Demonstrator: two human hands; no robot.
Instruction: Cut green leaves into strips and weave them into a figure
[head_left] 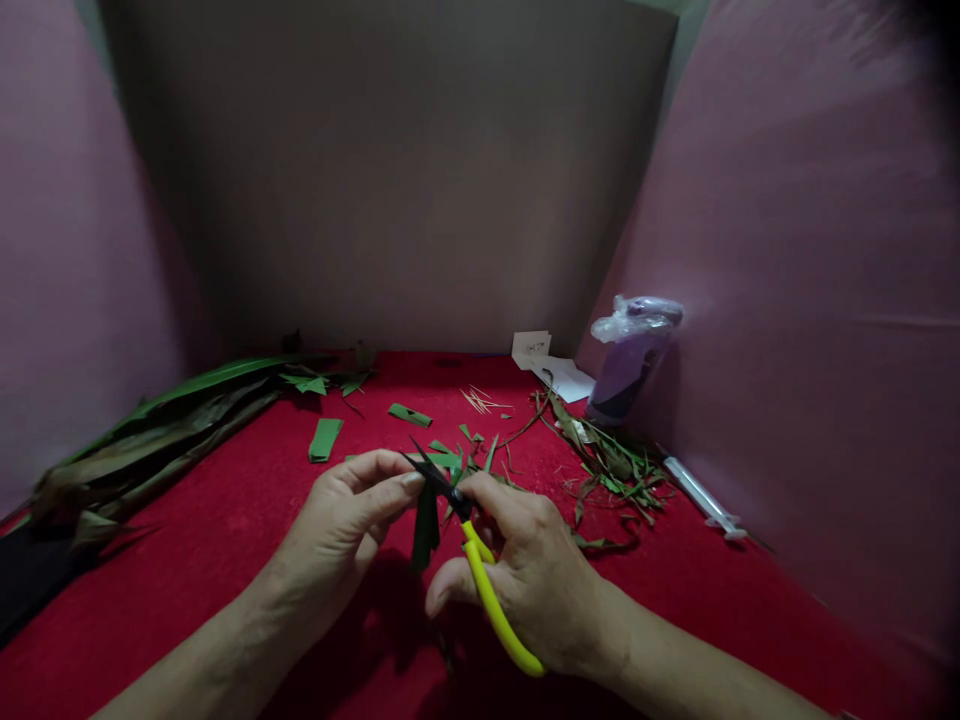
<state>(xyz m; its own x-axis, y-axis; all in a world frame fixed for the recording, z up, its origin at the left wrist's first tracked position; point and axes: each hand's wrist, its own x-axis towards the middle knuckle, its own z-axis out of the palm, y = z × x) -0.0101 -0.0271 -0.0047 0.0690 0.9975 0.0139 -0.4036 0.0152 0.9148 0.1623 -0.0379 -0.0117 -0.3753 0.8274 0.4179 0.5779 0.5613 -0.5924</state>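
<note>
My left hand (360, 510) pinches a dark green leaf piece (426, 525) between thumb and fingers, and part of the leaf hangs below. In my right hand (532, 570) are small scissors (487, 590) with yellow handles and pointed black blades. The blades are parted and lie across the leaf by my left fingertips. Whether they are cutting into it I cannot tell. Behind the hands, a green leaf strip (442, 460) and several small leaf scraps lie on the red cloth.
Long leaves (195, 400) lie along the left side. Cut leaf pieces (325, 440) and toothpicks (480, 401) are farther back. To the right are a heap of dried leaf scraps (615, 465), a syringe (703, 497), a purple bottle wrapped in plastic (626, 370) and white papers (562, 378). Pink walls flank the cloth.
</note>
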